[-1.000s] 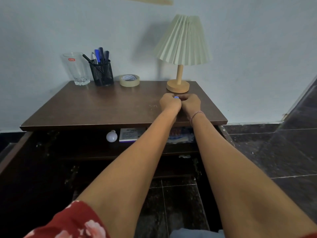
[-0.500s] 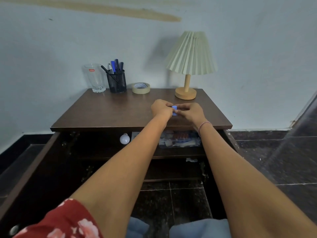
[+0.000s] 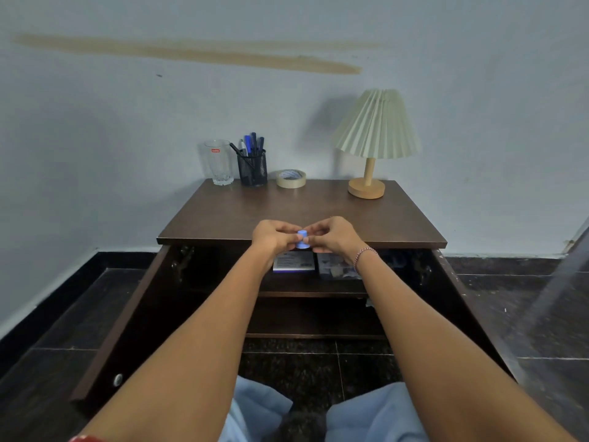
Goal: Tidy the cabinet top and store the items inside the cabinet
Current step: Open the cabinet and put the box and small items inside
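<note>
A small blue cap-like object (image 3: 301,240) is pinched between the fingertips of my left hand (image 3: 274,235) and my right hand (image 3: 334,232), just in front of the front edge of the dark wooden cabinet top (image 3: 306,215). Along the back of the top stand a clear glass (image 3: 218,162), a black mesh pen holder (image 3: 252,167) full of pens, a roll of tape (image 3: 291,178) and a pleated-shade lamp (image 3: 373,145). Both cabinet doors hang open. On the upper shelf (image 3: 312,290) lie a white box (image 3: 294,263) and a clear packet (image 3: 338,266), partly hidden by my hands.
The left door (image 3: 127,314) swings out toward me, with a round knob near its lower edge. The right door (image 3: 465,307) opens to the right. Dark tiled floor (image 3: 541,314) surrounds the cabinet. My knees in light blue cloth (image 3: 366,416) sit close to the lower shelf.
My hands have drawn back from beside the lamp base toward the cabinet's front edge, still together on the blue object. The camera has pulled back and tilted up. The white bulb is out of sight.
</note>
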Motion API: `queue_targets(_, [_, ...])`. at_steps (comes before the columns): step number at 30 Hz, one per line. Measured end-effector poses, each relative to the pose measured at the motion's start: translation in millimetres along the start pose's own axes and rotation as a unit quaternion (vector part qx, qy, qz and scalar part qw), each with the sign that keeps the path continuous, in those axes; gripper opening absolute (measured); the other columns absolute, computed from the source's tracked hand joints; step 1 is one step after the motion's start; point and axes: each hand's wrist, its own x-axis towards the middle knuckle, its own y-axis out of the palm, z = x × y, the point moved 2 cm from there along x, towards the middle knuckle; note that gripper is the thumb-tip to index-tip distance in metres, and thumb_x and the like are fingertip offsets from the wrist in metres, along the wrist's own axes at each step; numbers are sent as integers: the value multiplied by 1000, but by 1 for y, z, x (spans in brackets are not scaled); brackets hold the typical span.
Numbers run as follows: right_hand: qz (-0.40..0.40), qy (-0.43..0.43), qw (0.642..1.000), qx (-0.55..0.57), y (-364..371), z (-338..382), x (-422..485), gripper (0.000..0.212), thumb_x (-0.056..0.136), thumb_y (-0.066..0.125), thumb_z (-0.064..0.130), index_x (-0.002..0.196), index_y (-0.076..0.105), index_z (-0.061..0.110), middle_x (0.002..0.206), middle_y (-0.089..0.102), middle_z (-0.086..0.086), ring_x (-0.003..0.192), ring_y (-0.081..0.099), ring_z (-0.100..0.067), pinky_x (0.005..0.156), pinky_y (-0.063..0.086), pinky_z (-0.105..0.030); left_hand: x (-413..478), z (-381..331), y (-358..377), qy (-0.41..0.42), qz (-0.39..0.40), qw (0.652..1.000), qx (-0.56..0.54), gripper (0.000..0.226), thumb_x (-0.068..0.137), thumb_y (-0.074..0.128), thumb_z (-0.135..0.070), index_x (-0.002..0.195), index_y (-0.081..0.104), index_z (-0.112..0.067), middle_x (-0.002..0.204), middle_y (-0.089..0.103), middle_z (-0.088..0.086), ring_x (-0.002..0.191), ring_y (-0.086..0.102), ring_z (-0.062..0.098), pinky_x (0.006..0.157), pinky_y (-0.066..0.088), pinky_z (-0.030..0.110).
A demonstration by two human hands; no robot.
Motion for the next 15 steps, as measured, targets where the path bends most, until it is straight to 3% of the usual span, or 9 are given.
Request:
queue_targets(3, [15, 13, 1000, -14, 14, 5, -2, 30, 82, 72, 9, 110, 67, 1, 93, 69, -13, 68, 63, -9, 58, 55, -13, -9, 7, -17, -20, 15, 1000, 5, 23, 81, 70, -1, 104, 69, 1, 76, 66, 6, 71, 64, 12, 65, 56, 18])
queue_targets(8, [40, 21, 999, -26, 41, 11, -5, 27, 83, 68, 4, 110, 67, -2, 103, 70, -22, 69, 66, -17, 59, 57, -14, -10, 17, -42, -41, 2, 997, 70, 18, 79, 72, -3, 97, 71, -4, 80, 68, 7, 73, 65, 14, 70, 56, 28])
queue_targets(10, [40, 22, 999, -13, 52, 12, -4, 28, 83, 68, 2, 110, 66, -4, 105, 70, -23, 66, 65, -15, 53, 55, -11, -8, 18, -49, -39, -17, 993, 111, 16, 78, 73, -5, 94, 71, -5, 79, 67, 6, 72, 66, 13, 66, 57, 24])
queue_targets(13, [51, 41, 998, 16, 70, 8, -1, 29, 83, 66, -1, 112, 64, -6, 109, 68, -25, 91, 69, -26, 68, 59, -21, -4, 26, -55, -27, -41, 983, 176, 15, 79, 73, -9, 94, 72, -9, 81, 67, 4, 72, 66, 11, 57, 53, 19])
queue_targets(15, [48, 47, 998, 5, 83, 3, 6, 29, 84, 66, -3, 112, 64, -6, 110, 67, -25, 96, 68, -27, 81, 59, -32, 1, 41, -58, -22, -58, 980, 187, 15, 79, 73, -10, 95, 72, -10, 85, 69, 5, 76, 67, 11, 57, 53, 18])
